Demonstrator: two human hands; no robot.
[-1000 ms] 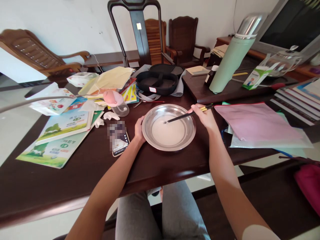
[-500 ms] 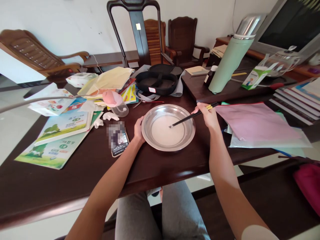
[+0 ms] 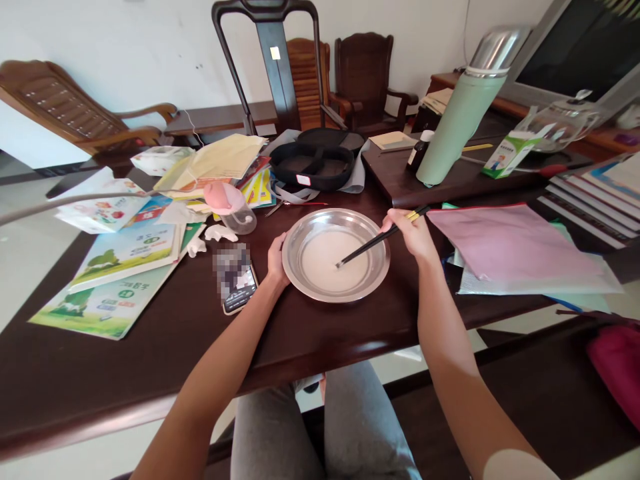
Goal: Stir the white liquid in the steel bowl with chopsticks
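A round metal basin (image 3: pixel 300 283) holding a whitish liquid (image 3: pixel 325 257) stands on the dark wooden table in front of me. My left hand (image 3: pixel 278 259) grips its left rim, fingers partly hidden behind the edge. Black chopsticks (image 3: pixel 367 245) with yellow bands are held in my closed right hand (image 3: pixel 409 232), over the basin's right side. Their tips dip into the liquid near the middle. A phone (image 3: pixel 237 283) with a lit, partly blurred screen lies left of my left hand.
Workbooks (image 3: pixel 110 287), crumpled tissues (image 3: pixel 220 233) and a pink-lidded cup (image 3: pixel 230 207) lie to the left. Behind the basin sits a black case (image 3: pixel 315 163). A green thermos (image 3: pixel 460 120) stands at the back right, with a pink folder (image 3: pixel 510 240) closer to me.
The chopstick tips have shifted slightly left and toward me within the liquid, and my right hand has moved slightly left. My left hand stays on the basin's rim.
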